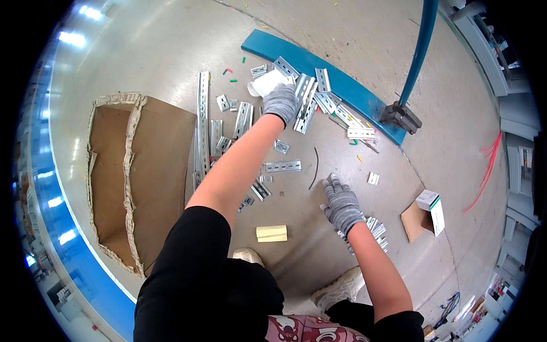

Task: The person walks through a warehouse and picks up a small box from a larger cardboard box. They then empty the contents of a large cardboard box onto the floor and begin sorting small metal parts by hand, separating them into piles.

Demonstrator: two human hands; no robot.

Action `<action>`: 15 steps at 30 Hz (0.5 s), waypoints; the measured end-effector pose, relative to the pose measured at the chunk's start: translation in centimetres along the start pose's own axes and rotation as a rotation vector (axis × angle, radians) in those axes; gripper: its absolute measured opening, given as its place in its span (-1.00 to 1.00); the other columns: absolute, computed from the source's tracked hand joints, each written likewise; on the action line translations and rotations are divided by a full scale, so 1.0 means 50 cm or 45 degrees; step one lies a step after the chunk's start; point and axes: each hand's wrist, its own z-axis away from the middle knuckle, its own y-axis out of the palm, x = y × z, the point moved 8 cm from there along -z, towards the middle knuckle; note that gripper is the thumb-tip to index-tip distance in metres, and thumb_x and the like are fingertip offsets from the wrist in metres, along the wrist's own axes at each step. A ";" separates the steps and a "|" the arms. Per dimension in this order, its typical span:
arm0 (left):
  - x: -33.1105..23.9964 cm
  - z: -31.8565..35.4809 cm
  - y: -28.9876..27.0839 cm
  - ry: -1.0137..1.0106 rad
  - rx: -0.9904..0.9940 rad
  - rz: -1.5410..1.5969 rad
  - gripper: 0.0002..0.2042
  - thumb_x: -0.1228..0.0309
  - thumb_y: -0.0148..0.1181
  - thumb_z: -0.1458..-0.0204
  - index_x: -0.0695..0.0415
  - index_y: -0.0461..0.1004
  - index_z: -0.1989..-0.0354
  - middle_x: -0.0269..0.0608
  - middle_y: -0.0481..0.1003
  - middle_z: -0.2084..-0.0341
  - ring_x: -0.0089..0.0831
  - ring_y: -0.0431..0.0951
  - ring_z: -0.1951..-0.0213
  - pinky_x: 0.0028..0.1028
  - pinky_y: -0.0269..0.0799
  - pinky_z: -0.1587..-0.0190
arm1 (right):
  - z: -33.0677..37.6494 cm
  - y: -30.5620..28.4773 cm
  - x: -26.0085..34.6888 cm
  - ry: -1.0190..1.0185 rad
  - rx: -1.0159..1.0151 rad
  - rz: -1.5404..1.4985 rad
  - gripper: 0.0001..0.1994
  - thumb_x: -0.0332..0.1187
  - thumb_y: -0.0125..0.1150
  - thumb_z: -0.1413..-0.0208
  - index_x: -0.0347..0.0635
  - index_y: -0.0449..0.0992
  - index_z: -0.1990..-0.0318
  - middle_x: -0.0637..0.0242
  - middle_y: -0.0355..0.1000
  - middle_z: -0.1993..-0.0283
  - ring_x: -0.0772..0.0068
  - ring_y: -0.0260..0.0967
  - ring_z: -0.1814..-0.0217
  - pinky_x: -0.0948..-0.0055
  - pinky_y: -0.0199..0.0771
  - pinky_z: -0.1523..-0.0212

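Note:
My left hand (pixel 281 102), in a grey knitted glove, reaches to the far pile of slotted metal rails. Its fingers are curled at a white piece (pixel 268 84), perhaps paper or plastic, and seem to grip it; the fingertips are partly hidden. Just right of it lie several long slotted rails (pixel 305 104). My right hand (pixel 342 204), gloved alike, is held low with its fingers spread and nothing in them. Beside and partly under its wrist is a group of short rail pieces (pixel 376 229). A lone slotted rail (pixel 283 166) lies between the two hands.
An open cardboard box (pixel 162 154) stands at left, next to a long upright-lying rail (pixel 203 108). Across the back runs a teal metal beam (pixel 319 67) with a post (pixel 420 51). A yellow block (pixel 271 233), a small carton (pixel 431 212) and red wires (pixel 488 171) lie on the floor.

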 end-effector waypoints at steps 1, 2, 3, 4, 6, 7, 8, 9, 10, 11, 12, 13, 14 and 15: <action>0.007 -0.001 0.030 0.062 0.126 0.008 -0.77 0.31 0.02 -0.05 0.13 0.50 0.23 0.04 0.53 0.25 -0.12 0.53 0.11 -0.22 0.46 0.11 | -0.004 0.000 0.005 -0.011 0.032 0.002 -0.25 -0.10 0.21 0.02 -0.11 0.06 -0.32 0.03 -0.09 -0.41 -0.06 0.13 -0.27 0.12 0.19 -0.23; -0.005 0.012 0.054 0.052 0.294 -0.037 -0.75 0.31 0.02 -0.03 0.15 0.51 0.21 0.02 0.54 0.24 -0.13 0.53 0.09 -0.20 0.45 0.08 | 0.001 0.001 -0.002 0.005 0.069 0.004 -0.24 -0.09 0.21 0.02 -0.11 0.06 -0.32 0.03 -0.10 -0.41 -0.06 0.12 -0.28 0.12 0.19 -0.23; -0.007 0.037 0.071 0.101 0.347 -0.011 -0.71 0.21 0.10 0.00 0.16 0.50 0.23 0.01 0.54 0.28 -0.09 0.54 0.14 -0.21 0.44 0.09 | 0.004 0.004 -0.007 0.018 0.107 0.006 -0.24 -0.08 0.21 0.02 -0.11 0.06 -0.33 0.03 -0.11 -0.42 -0.05 0.11 -0.29 0.12 0.19 -0.23; -0.001 0.058 0.085 0.157 0.399 0.013 -0.65 0.10 0.19 0.04 0.16 0.50 0.26 0.00 0.54 0.33 -0.05 0.54 0.18 -0.23 0.43 0.10 | 0.008 0.003 -0.013 0.026 0.104 0.012 -0.24 -0.08 0.20 0.01 -0.12 0.05 -0.33 0.02 -0.12 -0.42 -0.05 0.11 -0.29 0.12 0.18 -0.24; -0.011 0.091 0.067 0.325 0.678 0.148 -0.59 0.05 0.23 0.06 0.18 0.49 0.26 -0.03 0.55 0.35 -0.06 0.54 0.19 -0.24 0.41 0.09 | 0.014 0.011 -0.025 0.045 0.109 0.023 -0.23 -0.07 0.20 0.01 -0.14 0.04 -0.33 0.02 -0.14 -0.42 -0.05 0.09 -0.30 0.11 0.16 -0.25; 0.032 0.065 0.064 0.252 0.582 0.092 -0.56 0.01 0.22 0.05 0.16 0.48 0.20 -0.04 0.55 0.35 -0.08 0.54 0.19 -0.24 0.41 0.09 | 0.012 0.004 -0.011 0.025 0.101 0.021 -0.23 -0.07 0.19 0.01 -0.14 0.04 -0.33 0.01 -0.14 -0.43 -0.05 0.08 -0.31 0.11 0.14 -0.25; 0.064 0.050 0.023 0.117 0.281 0.255 -0.61 0.10 0.23 0.03 0.14 0.46 0.15 -0.03 0.55 0.36 -0.09 0.54 0.20 -0.25 0.41 0.08 | 0.010 -0.005 -0.006 0.020 0.098 0.017 -0.22 -0.06 0.19 0.01 -0.15 0.04 -0.33 0.01 -0.15 -0.43 -0.06 0.07 -0.32 0.10 0.13 -0.26; 0.068 0.024 -0.001 0.170 0.109 0.245 -0.60 0.15 0.26 0.06 0.13 0.44 0.11 -0.03 0.53 0.29 -0.09 0.52 0.16 -0.26 0.41 0.05 | 0.011 -0.006 -0.003 0.017 0.096 0.014 -0.22 -0.06 0.19 0.00 -0.16 0.04 -0.33 0.01 -0.15 -0.43 -0.06 0.06 -0.33 0.10 0.11 -0.27; 0.072 -0.007 -0.029 0.221 -0.074 0.234 -0.58 0.20 0.29 0.09 0.11 0.42 0.07 -0.04 0.51 0.22 -0.09 0.50 0.12 -0.26 0.40 0.02 | 0.008 -0.003 0.000 0.002 0.094 0.008 -0.22 -0.06 0.18 0.00 -0.16 0.03 -0.33 0.00 -0.16 -0.43 -0.06 0.05 -0.34 0.10 0.10 -0.28; 0.047 -0.025 -0.045 0.283 -0.162 0.091 -0.56 0.24 0.30 0.12 0.11 0.40 0.05 -0.04 0.47 0.16 -0.09 0.48 0.09 -0.26 0.39 0.00 | 0.006 0.002 -0.004 -0.001 0.091 0.004 -0.22 -0.05 0.18 0.00 -0.16 0.03 -0.33 0.00 -0.16 -0.43 -0.07 0.04 -0.34 0.09 0.09 -0.28; 0.014 -0.040 -0.057 0.344 -0.250 -0.052 -0.54 0.28 0.32 0.14 0.10 0.38 0.03 -0.04 0.44 0.11 -0.10 0.46 0.05 -0.25 0.38 -0.02 | 0.006 0.005 -0.009 -0.003 0.088 0.000 -0.22 -0.05 0.18 0.00 -0.16 0.03 -0.33 0.00 -0.16 -0.43 -0.07 0.03 -0.35 0.09 0.08 -0.29; -0.006 -0.050 -0.070 0.399 -0.344 -0.204 -0.51 0.32 0.33 0.17 0.10 0.36 0.01 -0.05 0.41 0.05 -0.10 0.44 0.02 -0.25 0.37 -0.04 | 0.006 0.000 -0.007 -0.003 0.116 0.001 -0.22 -0.05 0.18 0.00 -0.16 0.03 -0.33 0.00 -0.17 -0.43 -0.07 0.02 -0.36 0.09 0.07 -0.29; 0.003 -0.061 -0.056 0.365 -0.280 -0.190 -0.49 0.33 0.34 0.19 0.09 0.35 0.00 -0.03 0.37 0.02 -0.09 0.42 -0.01 -0.24 0.36 -0.05 | 0.005 -0.006 -0.002 -0.002 0.144 0.002 -0.22 -0.04 0.18 0.00 -0.16 0.02 -0.34 0.00 -0.17 -0.43 -0.07 0.01 -0.36 0.09 0.07 -0.29; 0.016 -0.068 -0.038 0.332 -0.216 -0.176 -0.47 0.35 0.35 0.21 0.08 0.34 -0.01 -0.02 0.34 -0.02 -0.08 0.39 -0.03 -0.23 0.36 -0.06 | 0.004 -0.010 0.002 -0.001 0.171 0.002 -0.22 -0.04 0.17 0.00 -0.17 0.02 -0.34 0.00 -0.17 -0.43 -0.07 0.00 -0.37 0.09 0.06 -0.30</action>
